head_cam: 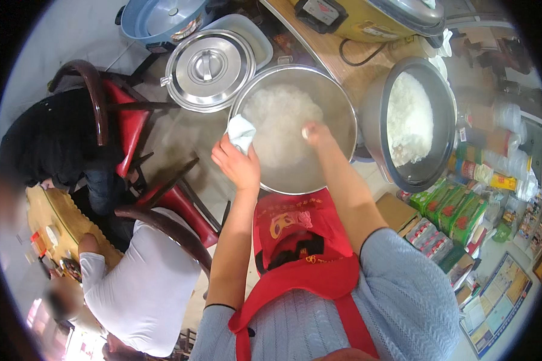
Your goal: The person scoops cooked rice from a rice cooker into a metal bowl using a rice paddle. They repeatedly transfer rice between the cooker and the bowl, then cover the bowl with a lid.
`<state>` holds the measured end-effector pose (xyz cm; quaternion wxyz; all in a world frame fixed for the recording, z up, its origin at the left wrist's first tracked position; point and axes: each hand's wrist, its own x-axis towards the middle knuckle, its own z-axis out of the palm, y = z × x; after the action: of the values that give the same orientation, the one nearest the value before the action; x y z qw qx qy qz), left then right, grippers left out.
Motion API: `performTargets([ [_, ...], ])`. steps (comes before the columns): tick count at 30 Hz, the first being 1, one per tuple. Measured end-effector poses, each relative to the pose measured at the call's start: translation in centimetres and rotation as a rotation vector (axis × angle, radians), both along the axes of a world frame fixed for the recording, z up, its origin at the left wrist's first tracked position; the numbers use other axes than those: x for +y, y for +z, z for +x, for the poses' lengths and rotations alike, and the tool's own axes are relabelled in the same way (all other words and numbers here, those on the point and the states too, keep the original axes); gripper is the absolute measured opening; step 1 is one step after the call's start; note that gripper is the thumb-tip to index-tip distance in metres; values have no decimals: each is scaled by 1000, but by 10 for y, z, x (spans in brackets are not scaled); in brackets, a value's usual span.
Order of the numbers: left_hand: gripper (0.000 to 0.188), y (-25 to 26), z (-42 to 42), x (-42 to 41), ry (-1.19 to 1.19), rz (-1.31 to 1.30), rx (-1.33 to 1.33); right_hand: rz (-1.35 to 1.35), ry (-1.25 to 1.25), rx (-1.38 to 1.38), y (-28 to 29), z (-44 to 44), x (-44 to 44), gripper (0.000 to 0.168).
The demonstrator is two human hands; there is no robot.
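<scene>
A large stainless steel pot (pixel 338 135) stands before me, its inside blurred by steam over pale, cloudy contents. At its left rim, my left hand (pixel 238 164) holds a folded white cloth (pixel 241 131) between thumb and fingers. My right hand (pixel 318 134) is over the right half of the pot, its fingers closed around a small white thing (pixel 305 133), of which only an end shows. Steam hides whatever lies below that hand. To the right of the pot, a deep grey metal basin (pixel 374 117) contains a mound of white cooked rice (pixel 410 117).
A round steel lid (pixel 230 58) lies just beyond the pot's left. A yellow cooker (pixel 370 27) sits on a wooden table (pixel 316 27). Two people, in a black top (pixel 63 131) and a white top (pixel 144 280), sit on red chairs at left. Packaged goods (pixel 451 207) are stacked at right.
</scene>
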<state>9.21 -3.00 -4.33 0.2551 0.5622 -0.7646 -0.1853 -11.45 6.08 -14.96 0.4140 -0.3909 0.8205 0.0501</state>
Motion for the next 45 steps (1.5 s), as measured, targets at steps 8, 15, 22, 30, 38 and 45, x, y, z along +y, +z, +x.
performTargets([
  [8,49,-6,-4,-1,-5,-9,36,61,371,-175,-11,48,-67,22],
  [15,50,-1,3,-3,5,14,-6,74,135,-140,70,21,-11,29],
  [22,51,-2,-2,-2,-28,-19,11,-98,340,159,40,64,-5,30],
  [30,52,-2,0,-2,-8,6,18,112,196,99,32,8,27,20],
  [38,51,-1,-4,-1,-28,23,23,-388,359,93,-55,10,-63,14],
  [45,51,-7,1,-2,-35,6,0,-146,-2,168,-36,42,-2,26],
])
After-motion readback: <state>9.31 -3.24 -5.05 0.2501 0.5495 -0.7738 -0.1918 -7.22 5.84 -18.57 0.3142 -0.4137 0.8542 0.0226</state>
